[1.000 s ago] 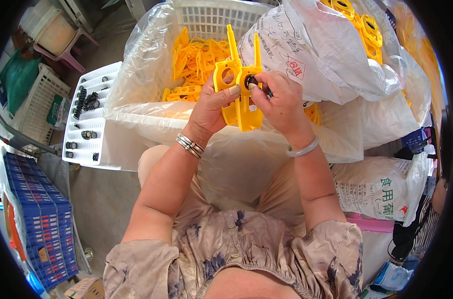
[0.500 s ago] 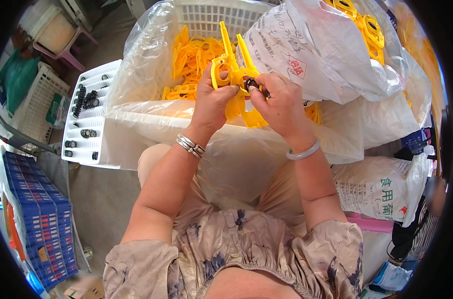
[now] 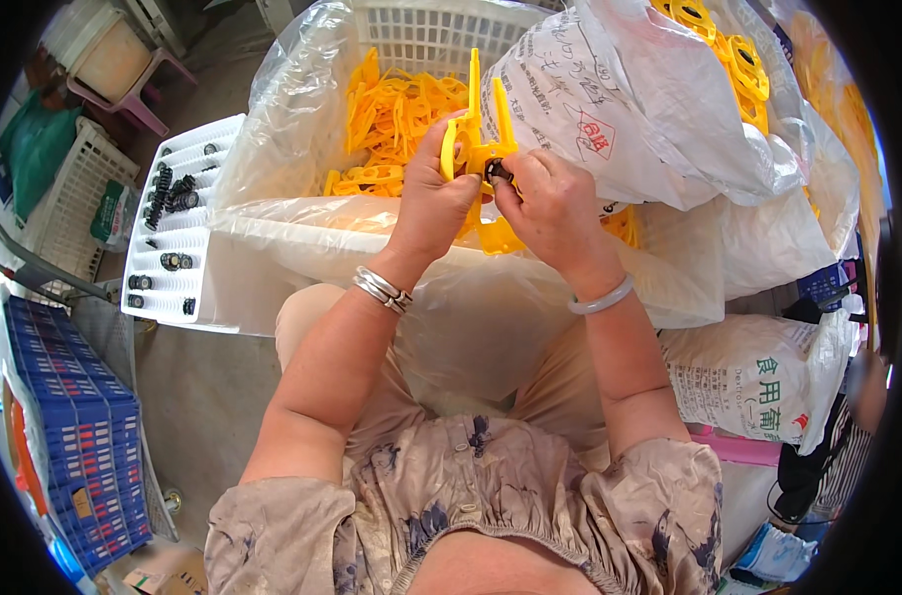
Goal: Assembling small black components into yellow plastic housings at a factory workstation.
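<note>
Between my two hands is a yellow plastic frame with two long prongs pointing up and round openings. My left hand is closed round its left side, thumb pressed on the front. The fingers of my right hand pinch a small round black part at an opening in the frame. Whether that part is seated in the opening, I cannot tell. Below and behind my hands stands a plastic-lined white basket with a heap of yellow plastic pieces.
At left, a white ribbed tray carries several small black parts. A white sack leans at the right of the basket, with yellow pieces holding black rings behind it. Blue crates stand lower left; another sack lies right.
The yellow frame has turned and shifted slightly to the right, its prongs now more upright. My left hand moved right with it; my right hand stays at the black part.
</note>
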Demonstrator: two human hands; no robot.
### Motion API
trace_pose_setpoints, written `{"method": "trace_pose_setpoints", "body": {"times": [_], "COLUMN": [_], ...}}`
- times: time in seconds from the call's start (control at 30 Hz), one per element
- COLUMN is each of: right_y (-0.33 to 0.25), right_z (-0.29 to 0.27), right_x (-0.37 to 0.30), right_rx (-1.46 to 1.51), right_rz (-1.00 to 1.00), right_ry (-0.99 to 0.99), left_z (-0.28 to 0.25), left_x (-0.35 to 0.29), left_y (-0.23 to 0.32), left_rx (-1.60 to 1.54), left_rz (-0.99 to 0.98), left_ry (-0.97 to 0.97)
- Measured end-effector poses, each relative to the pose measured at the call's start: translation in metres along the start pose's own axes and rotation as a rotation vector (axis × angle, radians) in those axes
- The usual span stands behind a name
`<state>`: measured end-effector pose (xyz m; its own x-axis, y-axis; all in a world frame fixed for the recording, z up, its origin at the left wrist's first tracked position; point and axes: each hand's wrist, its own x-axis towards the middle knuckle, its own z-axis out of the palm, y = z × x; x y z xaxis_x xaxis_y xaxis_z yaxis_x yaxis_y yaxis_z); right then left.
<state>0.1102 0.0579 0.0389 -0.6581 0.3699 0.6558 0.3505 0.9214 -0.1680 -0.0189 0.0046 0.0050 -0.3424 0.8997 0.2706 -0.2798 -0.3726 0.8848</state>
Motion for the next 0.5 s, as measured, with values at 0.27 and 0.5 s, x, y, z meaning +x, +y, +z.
{"method": "trace_pose_setpoints", "body": {"times": [0.27, 0.5], "right_y": [-0.001, -0.001], "right_z": [0.002, 0.002], "right_x": [-0.001, -0.001], "right_rx": [-0.029, 0.003], "right_rz": [-0.038, 0.021], "right_ry": [-0.015, 0.090], "left_z": [0.002, -0.003], "left_x": [-0.001, 0.002], "left_y": [0.001, -0.009], "left_rx": [0.269, 0.330], "left_rz": [0.120, 0.121], "left_ry": [0.010, 0.073]}}
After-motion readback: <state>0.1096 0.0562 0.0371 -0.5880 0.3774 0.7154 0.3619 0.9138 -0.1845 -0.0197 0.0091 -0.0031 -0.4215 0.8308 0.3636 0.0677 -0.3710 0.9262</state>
